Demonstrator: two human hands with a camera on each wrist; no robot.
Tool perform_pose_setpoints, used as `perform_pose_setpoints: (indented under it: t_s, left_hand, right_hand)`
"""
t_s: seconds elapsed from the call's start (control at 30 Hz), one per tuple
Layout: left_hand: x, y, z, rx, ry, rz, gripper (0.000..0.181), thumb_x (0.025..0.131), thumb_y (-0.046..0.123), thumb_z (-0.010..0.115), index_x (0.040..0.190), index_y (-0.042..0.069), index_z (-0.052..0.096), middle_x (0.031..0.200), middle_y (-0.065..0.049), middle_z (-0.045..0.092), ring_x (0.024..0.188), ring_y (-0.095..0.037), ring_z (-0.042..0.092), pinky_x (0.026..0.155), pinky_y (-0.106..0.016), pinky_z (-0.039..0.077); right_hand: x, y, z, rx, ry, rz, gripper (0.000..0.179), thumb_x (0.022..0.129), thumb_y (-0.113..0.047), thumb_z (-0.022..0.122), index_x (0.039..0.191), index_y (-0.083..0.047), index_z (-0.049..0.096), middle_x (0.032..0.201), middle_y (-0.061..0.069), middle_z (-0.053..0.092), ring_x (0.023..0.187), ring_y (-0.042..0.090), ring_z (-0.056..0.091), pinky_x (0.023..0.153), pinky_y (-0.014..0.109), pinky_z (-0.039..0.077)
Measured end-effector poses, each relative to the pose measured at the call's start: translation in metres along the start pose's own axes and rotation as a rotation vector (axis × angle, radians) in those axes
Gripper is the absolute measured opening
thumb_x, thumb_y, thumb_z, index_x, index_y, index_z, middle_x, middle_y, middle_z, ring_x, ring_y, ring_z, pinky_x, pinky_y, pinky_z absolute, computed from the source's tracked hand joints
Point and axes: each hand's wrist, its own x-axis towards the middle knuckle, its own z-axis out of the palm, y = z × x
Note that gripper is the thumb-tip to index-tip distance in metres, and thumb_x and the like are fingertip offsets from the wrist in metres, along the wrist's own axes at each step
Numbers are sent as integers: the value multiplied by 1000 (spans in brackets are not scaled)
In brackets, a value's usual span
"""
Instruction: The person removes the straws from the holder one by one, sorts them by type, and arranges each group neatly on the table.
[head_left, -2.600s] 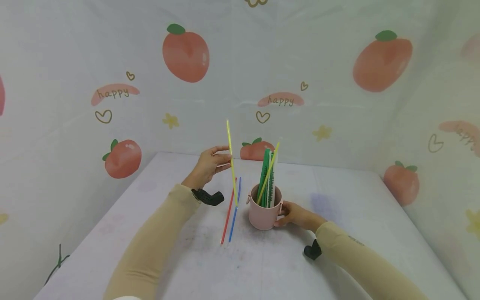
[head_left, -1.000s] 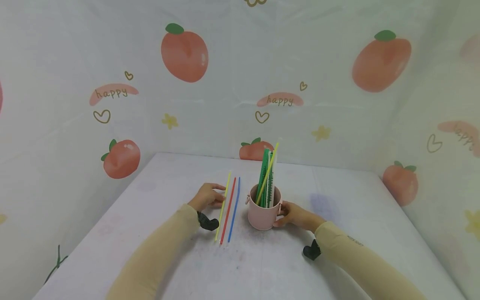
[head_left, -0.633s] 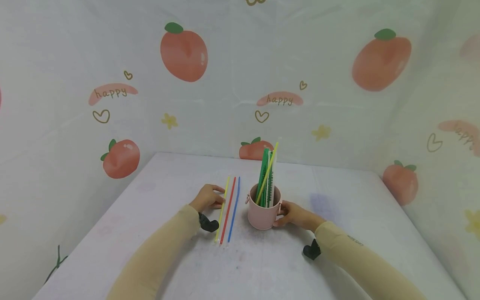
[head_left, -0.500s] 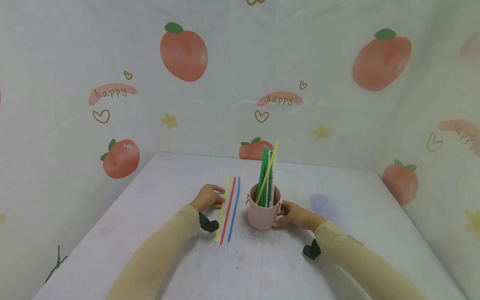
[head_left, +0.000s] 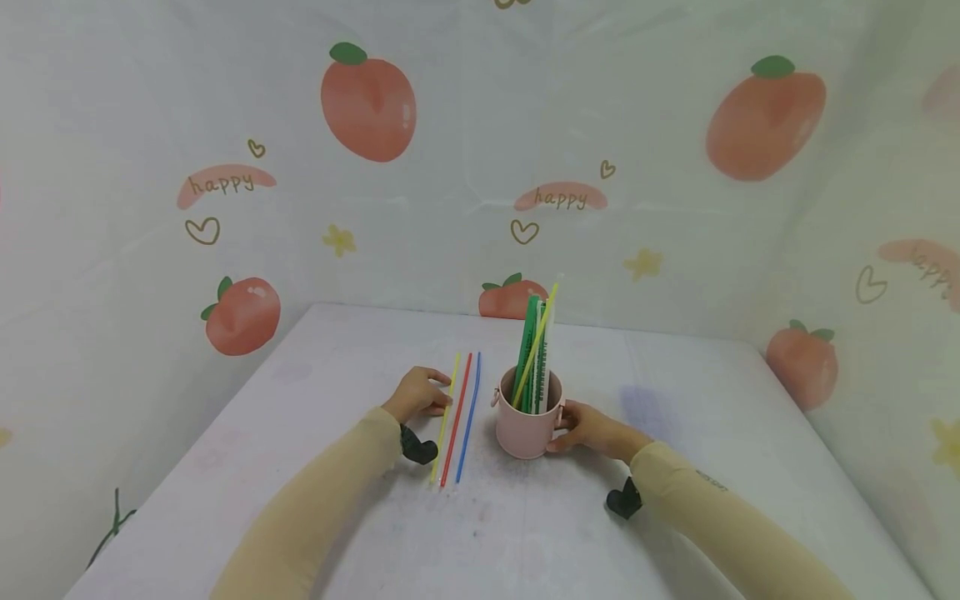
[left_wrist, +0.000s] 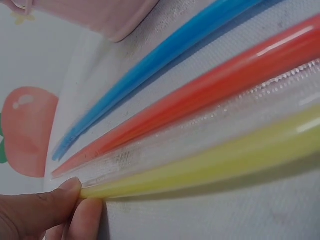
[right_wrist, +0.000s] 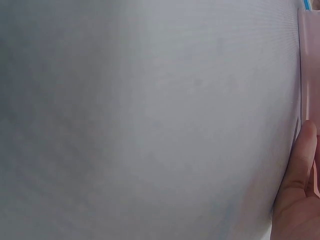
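We saw the left grip [head_left: 418, 393] pinching a yellow straw [left_wrist: 210, 170] between thumb and finger. Earlier that straw stood upright in the air; by this moment it lay along the bench [head_left: 547, 533]. Just right of the left grip, we found a red straw [left_wrist: 200, 100], then a blue straw [left_wrist: 172, 50]. The right grip [head_left: 592, 429], as before, held the near side of a pink cup [head_left: 519, 437] containing green sticks [head_left: 528, 333].
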Motion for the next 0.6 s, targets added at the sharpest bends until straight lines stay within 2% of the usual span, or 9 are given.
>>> perform_pose_setpoints:
  t_s: [0.23, 0.6]
  left_hand:
    - [-1, 0, 0, 13, 2, 7, 43, 79, -4, 75, 120, 4, 65, 87, -12, 66, 51, -9, 59, 53, -23, 56]
    - [-5, -1, -2, -22, -25, 20, 46, 80, -3, 75, 123, 4, 63, 72, -6, 65, 46, -8, 53, 48, -19, 51]
  right_hand:
    - [-1, -1, 0, 2, 2, 2, 73, 79, -8, 79, 140, 4, 41, 128, 17, 59, 122, 29, 49, 112, 52, 32]
    - [-2, -4, 2, 1, 17, 43, 74, 78, -11, 81, 141, 1, 42, 130, 16, 56, 124, 30, 47, 113, 53, 30]
